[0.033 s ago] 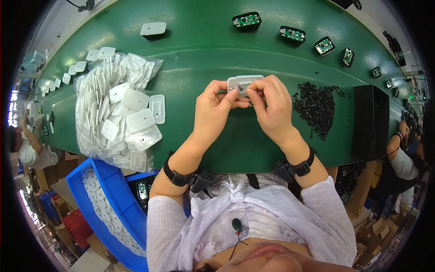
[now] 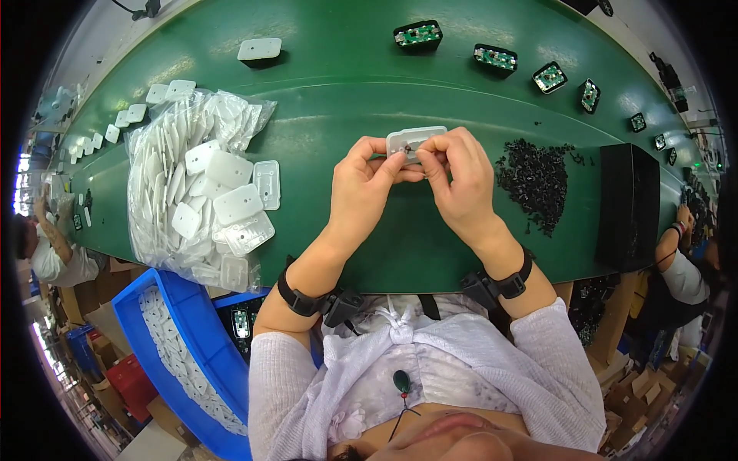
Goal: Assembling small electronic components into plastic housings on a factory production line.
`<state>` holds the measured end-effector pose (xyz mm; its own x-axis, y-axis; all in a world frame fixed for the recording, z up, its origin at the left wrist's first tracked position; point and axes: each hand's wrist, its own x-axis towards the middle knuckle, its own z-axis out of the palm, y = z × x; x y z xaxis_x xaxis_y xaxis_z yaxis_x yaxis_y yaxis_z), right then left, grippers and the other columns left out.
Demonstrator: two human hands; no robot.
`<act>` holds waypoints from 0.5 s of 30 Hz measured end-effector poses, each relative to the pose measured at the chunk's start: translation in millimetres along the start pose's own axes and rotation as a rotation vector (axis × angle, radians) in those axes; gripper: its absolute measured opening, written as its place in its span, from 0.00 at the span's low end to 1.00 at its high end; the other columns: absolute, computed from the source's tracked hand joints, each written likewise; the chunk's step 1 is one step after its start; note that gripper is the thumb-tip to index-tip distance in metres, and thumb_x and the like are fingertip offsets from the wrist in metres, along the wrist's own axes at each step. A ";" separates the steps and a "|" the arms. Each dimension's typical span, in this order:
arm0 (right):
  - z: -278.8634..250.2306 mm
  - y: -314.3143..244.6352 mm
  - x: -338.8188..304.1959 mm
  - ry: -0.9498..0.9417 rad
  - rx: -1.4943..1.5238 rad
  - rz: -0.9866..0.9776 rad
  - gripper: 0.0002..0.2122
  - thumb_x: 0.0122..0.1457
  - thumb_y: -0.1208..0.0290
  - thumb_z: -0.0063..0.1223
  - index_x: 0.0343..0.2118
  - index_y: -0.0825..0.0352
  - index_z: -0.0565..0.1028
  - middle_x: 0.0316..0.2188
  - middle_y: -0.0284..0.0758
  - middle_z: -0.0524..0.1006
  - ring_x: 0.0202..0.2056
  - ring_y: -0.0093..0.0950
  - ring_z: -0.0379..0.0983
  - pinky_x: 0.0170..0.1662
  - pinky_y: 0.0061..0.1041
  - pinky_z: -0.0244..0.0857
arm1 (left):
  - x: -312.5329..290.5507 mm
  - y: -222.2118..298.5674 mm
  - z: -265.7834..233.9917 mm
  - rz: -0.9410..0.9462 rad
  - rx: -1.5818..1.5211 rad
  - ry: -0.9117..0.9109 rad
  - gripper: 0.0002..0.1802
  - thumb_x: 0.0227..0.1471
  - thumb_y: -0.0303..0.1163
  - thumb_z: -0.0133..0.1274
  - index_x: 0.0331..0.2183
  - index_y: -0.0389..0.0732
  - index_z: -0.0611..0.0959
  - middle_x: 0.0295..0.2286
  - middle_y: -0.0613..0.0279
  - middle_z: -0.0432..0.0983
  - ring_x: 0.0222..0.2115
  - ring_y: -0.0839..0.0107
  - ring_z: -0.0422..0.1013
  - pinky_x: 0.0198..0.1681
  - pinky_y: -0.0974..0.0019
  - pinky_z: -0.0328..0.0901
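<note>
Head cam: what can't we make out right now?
Head view:
Underside of the shallow, translucent rectangular plastic cover: faces away from the camera.
Whether the bare right hand grips the tiny dark part there: too small, fingertips crowd it.
Lower layers of the small black loose parts: buried under upper ones.

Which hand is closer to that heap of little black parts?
Right: the right hand is just left of the black heap; the left hand is farther left.

The held white cover (image 2: 407,139) looks smooth plastic, the green tabletop (image 2: 330,69) glossy.
</note>
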<state>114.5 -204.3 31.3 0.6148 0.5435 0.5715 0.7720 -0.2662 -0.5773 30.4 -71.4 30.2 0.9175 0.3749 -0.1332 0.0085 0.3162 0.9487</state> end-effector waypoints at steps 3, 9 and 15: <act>6.2 -5.9 -4.2 0.014 0.051 0.109 0.05 0.58 0.76 0.55 0.31 0.69 0.71 0.25 0.32 0.70 0.24 0.23 0.67 0.27 0.20 0.63 | -1.6 -1.8 3.3 0.048 -0.038 -0.002 0.05 0.58 0.21 0.46 0.37 0.30 0.73 0.34 0.54 0.76 0.35 0.67 0.77 0.40 0.69 0.73; 17.5 -15.4 -9.3 0.043 0.680 0.521 0.06 0.62 0.74 0.51 0.35 0.71 0.68 0.27 0.30 0.71 0.26 0.17 0.67 0.28 0.18 0.64 | -1.1 -10.8 8.8 0.389 0.085 0.008 0.03 0.54 0.17 0.51 0.33 0.30 0.74 0.34 0.59 0.71 0.35 0.71 0.74 0.37 0.71 0.73; 20.2 -7.9 -13.5 0.047 0.339 0.244 0.07 0.61 0.74 0.52 0.36 0.69 0.67 0.28 0.30 0.68 0.25 0.18 0.65 0.29 0.18 0.63 | -0.1 -11.9 5.4 0.470 0.222 0.042 0.04 0.52 0.18 0.53 0.31 0.31 0.74 0.35 0.58 0.69 0.30 0.74 0.73 0.33 0.73 0.71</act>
<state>96.9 -193.4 16.4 0.7856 0.4583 0.4157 0.5109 -0.1013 -0.8537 32.3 -79.9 20.5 0.8257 0.4681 0.3148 -0.3125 -0.0851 0.9461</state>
